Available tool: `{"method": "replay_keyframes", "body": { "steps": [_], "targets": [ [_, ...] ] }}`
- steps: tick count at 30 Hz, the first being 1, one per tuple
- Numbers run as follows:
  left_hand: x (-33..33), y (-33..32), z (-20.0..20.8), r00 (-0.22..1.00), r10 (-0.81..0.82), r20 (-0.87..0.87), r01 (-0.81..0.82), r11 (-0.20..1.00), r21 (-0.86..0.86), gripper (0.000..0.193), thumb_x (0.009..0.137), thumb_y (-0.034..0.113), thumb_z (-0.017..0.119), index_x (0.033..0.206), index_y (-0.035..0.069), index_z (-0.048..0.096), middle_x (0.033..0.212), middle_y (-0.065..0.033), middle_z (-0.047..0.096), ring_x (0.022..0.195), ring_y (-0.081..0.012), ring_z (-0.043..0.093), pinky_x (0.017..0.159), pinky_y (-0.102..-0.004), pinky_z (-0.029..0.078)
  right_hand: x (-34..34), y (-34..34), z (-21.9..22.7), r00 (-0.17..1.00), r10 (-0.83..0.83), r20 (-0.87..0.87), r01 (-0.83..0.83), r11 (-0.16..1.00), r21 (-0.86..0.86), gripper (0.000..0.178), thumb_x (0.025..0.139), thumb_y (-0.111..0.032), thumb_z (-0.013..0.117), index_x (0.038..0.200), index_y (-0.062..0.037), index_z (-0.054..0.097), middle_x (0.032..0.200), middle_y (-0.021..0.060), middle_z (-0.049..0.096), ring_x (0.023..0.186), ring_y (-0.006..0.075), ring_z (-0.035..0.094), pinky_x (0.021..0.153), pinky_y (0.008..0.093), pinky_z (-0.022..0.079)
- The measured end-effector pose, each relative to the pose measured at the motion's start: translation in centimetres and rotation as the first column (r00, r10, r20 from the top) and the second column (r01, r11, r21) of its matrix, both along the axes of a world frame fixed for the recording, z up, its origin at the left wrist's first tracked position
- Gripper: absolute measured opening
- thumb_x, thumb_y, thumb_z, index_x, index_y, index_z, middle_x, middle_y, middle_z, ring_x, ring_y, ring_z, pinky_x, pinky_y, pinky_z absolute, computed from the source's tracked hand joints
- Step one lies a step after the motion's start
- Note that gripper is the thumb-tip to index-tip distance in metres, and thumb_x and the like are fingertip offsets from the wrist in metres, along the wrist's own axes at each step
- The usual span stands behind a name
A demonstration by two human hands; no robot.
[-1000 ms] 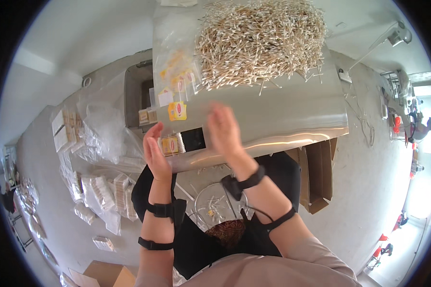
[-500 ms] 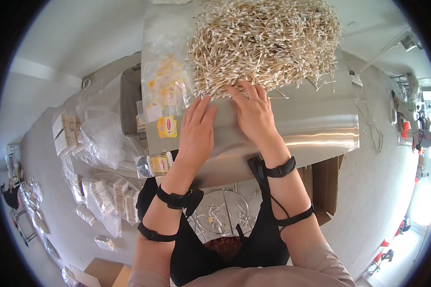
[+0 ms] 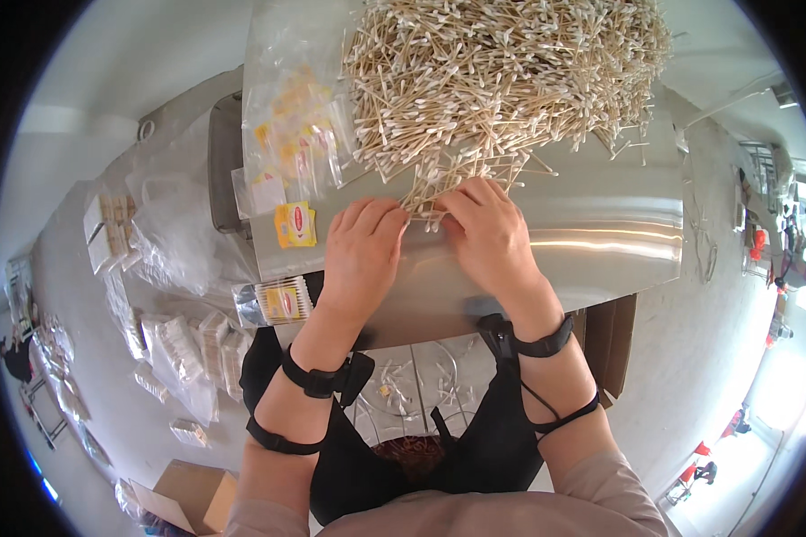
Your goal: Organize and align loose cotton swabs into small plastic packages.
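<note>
Together we rest our left hand (image 3: 360, 255) and right hand (image 3: 491, 240) on the metal table (image 3: 600, 233), fingertips pinched on a small bundle of cotton swabs (image 3: 425, 199) pulled from the big swab pile (image 3: 501, 76) to separate it.

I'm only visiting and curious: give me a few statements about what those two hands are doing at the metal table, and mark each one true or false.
1. Both hands gather cotton swabs at the heap's near edge. True.
2. The left hand holds a pair of scissors. False: it rests on the swabs, no tool.
3. Clear bags with yellow labels lie left of the heap. True.
4. The right hand wears a glove. False: it is bare.
5. The metal table is wooden. False: shiny steel.
</note>
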State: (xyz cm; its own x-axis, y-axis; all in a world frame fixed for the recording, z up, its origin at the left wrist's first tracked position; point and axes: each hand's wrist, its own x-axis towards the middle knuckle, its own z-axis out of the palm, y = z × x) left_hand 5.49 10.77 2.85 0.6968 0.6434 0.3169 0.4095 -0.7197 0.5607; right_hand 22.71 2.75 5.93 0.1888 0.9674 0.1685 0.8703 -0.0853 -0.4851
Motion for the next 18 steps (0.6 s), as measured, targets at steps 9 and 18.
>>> {"method": "replay_keyframes", "body": {
  "steps": [9, 18],
  "targets": [
    [0.4, 0.0, 0.6, 0.992, 0.11, 0.066, -0.105, 0.992, -0.07, 0.018, 0.076, 0.006, 0.073, 0.093, 0.006, 0.066, 0.101, -0.0069, 0.065, 0.093, -0.0298, 0.06, 0.081, -0.0409, 0.047, -0.1, 0.1, -0.8, 0.996, 0.086, 0.009, -0.086, 0.996, 0.015, 0.012, 0.074, -0.008, 0.072, 0.081, -0.0099, 0.063, 0.085, 0.0039, 0.055, 0.082, 0.0246, 0.06, 0.065, 0.0359, 0.052],
    [-0.5, 0.7, 0.0, 0.989, 0.106, 0.107, -0.109, 0.994, 0.031, 0.015, 0.078, 0.003, 0.071, 0.092, 0.005, 0.067, 0.094, -0.0077, 0.065, 0.086, -0.0299, 0.061, 0.077, -0.0393, 0.047, 1.3, 0.3, -0.7, 0.993, -0.112, 0.043, 0.103, 0.98, 0.173, 0.015, 0.073, -0.004, 0.075, 0.087, -0.0102, 0.071, 0.085, 0.0028, 0.058, 0.076, 0.0239, 0.062, 0.061, 0.0361, 0.052]
  ]
}}
